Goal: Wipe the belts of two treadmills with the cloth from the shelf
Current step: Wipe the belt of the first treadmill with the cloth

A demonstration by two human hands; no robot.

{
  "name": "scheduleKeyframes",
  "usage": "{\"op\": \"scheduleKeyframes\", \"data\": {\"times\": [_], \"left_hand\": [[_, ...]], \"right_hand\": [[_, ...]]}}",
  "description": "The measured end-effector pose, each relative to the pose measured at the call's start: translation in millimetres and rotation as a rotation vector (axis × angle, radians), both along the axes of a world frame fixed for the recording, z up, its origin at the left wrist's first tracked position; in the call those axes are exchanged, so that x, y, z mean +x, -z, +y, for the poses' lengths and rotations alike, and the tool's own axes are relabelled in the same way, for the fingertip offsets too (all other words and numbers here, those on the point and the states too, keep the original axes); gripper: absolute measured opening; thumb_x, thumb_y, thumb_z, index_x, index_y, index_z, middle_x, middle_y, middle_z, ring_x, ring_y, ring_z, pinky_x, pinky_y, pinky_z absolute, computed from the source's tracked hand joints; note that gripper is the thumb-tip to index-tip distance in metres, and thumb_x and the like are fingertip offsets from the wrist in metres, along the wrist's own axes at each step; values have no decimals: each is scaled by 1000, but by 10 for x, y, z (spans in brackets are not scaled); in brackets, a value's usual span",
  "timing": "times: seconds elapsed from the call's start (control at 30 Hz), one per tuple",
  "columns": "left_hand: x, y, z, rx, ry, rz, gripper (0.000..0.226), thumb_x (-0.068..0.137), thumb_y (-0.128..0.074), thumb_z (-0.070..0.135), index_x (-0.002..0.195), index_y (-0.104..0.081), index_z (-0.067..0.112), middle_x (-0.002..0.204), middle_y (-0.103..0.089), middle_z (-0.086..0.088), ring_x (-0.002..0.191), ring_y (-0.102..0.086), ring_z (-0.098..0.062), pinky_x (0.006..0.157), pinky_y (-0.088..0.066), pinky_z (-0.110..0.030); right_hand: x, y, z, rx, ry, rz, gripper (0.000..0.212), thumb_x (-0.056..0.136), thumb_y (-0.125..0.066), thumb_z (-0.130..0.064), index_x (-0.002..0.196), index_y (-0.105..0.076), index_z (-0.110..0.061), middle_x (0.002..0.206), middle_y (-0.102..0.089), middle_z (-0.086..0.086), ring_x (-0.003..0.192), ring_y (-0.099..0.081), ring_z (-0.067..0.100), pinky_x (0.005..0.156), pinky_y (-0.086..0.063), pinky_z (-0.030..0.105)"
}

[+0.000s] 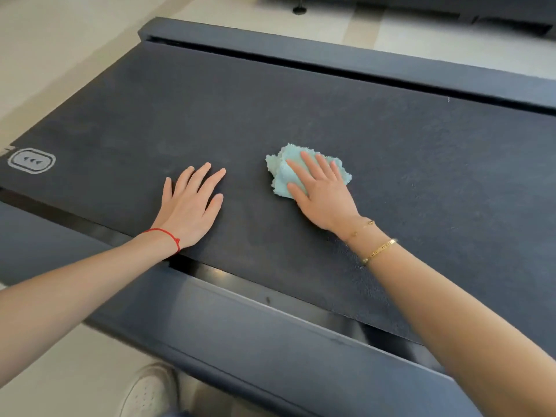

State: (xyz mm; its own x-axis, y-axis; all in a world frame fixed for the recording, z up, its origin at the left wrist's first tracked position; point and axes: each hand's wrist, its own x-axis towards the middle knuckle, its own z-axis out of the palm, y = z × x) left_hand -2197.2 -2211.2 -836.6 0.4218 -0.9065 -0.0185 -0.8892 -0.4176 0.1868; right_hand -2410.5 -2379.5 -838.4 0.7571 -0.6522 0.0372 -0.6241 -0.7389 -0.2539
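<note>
A dark treadmill belt [301, 109] fills the middle of the view. A crumpled light blue cloth [279, 171] lies on it, right of centre. My right hand [322, 191] presses flat on the cloth with straight, spread fingers, covering much of it. To the left of the cloth, my left hand [191, 203] rests flat on the bare belt near its front edge, fingers straight and holding nothing.
Dark side rails run along the belt's near edge [270, 335] and far edge [331, 55]. A white arrow logo [31, 161] marks the belt's left end. A white shoe [147, 389] stands on pale floor below. Another dark machine [451, 10] sits at the top.
</note>
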Motion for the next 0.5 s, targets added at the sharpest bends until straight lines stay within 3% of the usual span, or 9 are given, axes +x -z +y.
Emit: {"op": "scheduleKeyframes", "data": {"times": [0.1, 0.23, 0.37, 0.5], "left_hand": [[243, 15, 2, -2, 48, 2, 52, 105, -28, 36, 156, -21, 32, 164, -16, 3, 151, -7, -24, 120, -7, -56], [564, 21, -17, -29, 86, 10, 52, 105, -30, 35, 156, -21, 32, 164, -17, 4, 151, -8, -22, 120, -6, -56], [803, 19, -36, -40, 137, 33, 51, 105, -28, 35, 156, -22, 32, 164, -17, 4, 151, -7, -21, 120, -5, -57], [1045, -5, -14, -28, 121, 58, 51, 105, -26, 35, 156, -22, 32, 164, -16, 5, 151, -5, -23, 119, -4, -59]], "right_hand": [[199, 18, 164, -35, 33, -19, 51, 104, -33, -40, 153, -27, -27, 162, -18, 3, 150, -7, 31, 121, 3, 43], [296, -23, 735, -2, -176, -43, 55, 101, -24, -47, 153, -28, -30, 162, -21, 2, 150, -10, 29, 123, 2, 42], [514, -13, 1338, 0, -343, -28, 52, 103, -31, -46, 153, -25, -32, 163, -16, -2, 151, -6, 25, 123, 3, 41], [542, -51, 1176, 25, -342, 16, 53, 103, -27, -50, 154, -20, -35, 164, -10, -6, 152, -2, 19, 124, -1, 39]]}}
